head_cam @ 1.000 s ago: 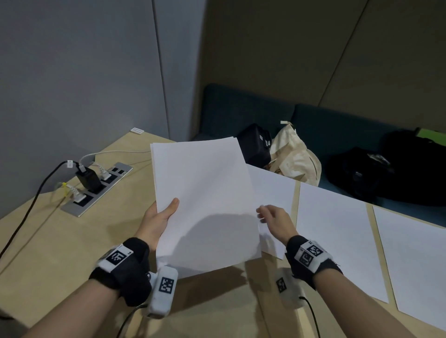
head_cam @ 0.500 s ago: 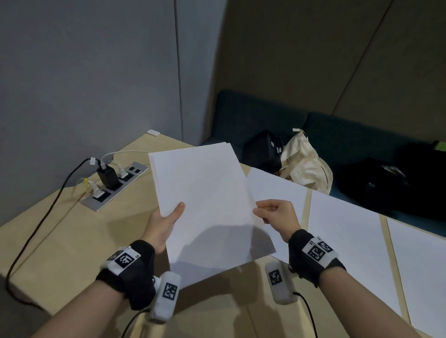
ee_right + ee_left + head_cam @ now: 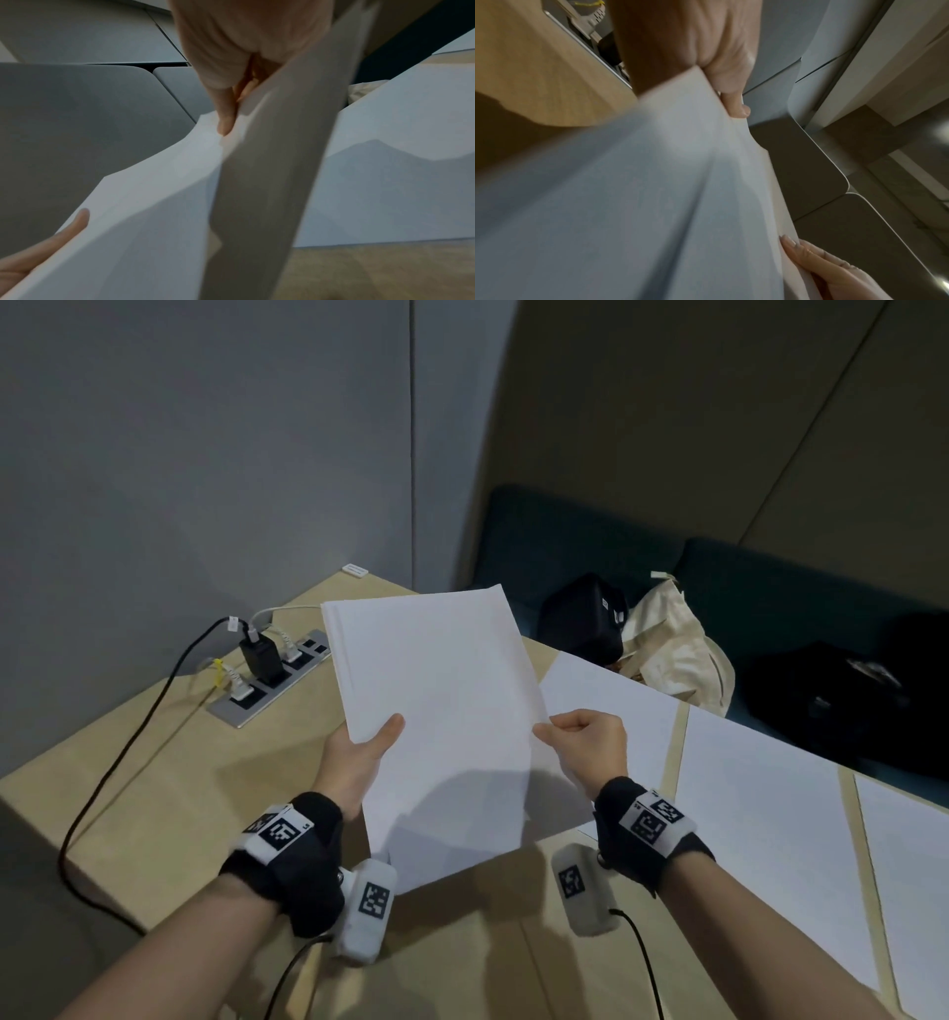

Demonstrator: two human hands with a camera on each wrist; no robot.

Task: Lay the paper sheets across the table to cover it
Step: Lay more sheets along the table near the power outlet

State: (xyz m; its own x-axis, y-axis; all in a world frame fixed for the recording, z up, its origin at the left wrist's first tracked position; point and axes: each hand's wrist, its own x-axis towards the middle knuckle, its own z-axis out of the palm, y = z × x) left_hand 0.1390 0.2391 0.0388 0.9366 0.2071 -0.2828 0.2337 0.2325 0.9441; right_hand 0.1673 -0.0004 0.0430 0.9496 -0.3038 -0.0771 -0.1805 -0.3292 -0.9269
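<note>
Two hands hold one stack of plain white paper sheets [image 3: 441, 726] up in the air, in the middle of the frame, above the pale wooden counter [image 3: 154, 778]. The left hand [image 3: 359, 757] grips the stack's left edge, with the thumb on top and the other fingers hidden under it. I think this hand is the holder, so the stack stays steady. The right hand [image 3: 590, 747] pinches the right edge between the thumb and curled fingers [image 3: 226, 119]. From the right wrist view, one sheet looks bent away from the rest, so I think the person is peeling off the top sheet to lay it down next.

Three flat white sheets [image 3: 760, 839] already lie side by side on the right part of the counter, with thin strips of wood showing between them. The left part of the counter is still bare wood, so the job looks partly done.

In the upper left of the counter sits a silver power strip [image 3: 272, 675] with a black plug and some white ones, and a black cable [image 3: 128, 762] runs off the edge. Behind the counter is a dark blue-green bench [image 3: 770, 588] with a cream cloth bag [image 3: 672, 644] and black bags on it. The walls are grey and tan.
</note>
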